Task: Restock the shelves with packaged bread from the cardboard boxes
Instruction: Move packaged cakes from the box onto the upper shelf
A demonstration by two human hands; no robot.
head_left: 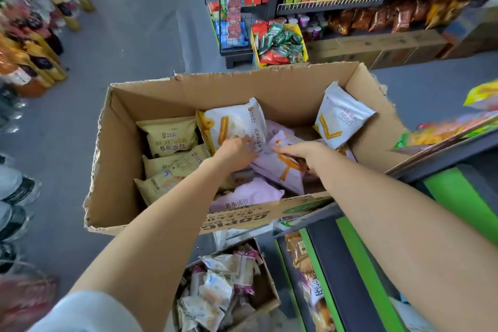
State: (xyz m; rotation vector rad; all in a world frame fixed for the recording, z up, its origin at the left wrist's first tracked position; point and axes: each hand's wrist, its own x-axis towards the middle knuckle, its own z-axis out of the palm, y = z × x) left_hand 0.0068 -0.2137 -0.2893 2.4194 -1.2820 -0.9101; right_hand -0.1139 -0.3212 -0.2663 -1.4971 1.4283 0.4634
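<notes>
While both bare forearms stretch far into the open cardboard box (pixel 126 159), the left hand (pixel 237 152) curls its fingers on a white bread packet (pixel 237 121); the right hand (pixel 299 152) grips a lilac bread packet (pixel 280 170) mid-box.

We reach both arms down into a big cardboard box (pixel 129 170) in front of us. Our left hand (pixel 237 152) and right hand (pixel 301 152) sit side by side in the middle of it, on top of the bread packs. A stack of packs (pixel 172 156) lies on the left side inside the box. One pack (pixel 341 116) leans on the right wall. A small box (pixel 266 294) full of packs sits below the big box, nearer to us. The shelf (pixel 444 153) is to our right. More shelves (pixel 331 4) stand far behind the box.
</notes>
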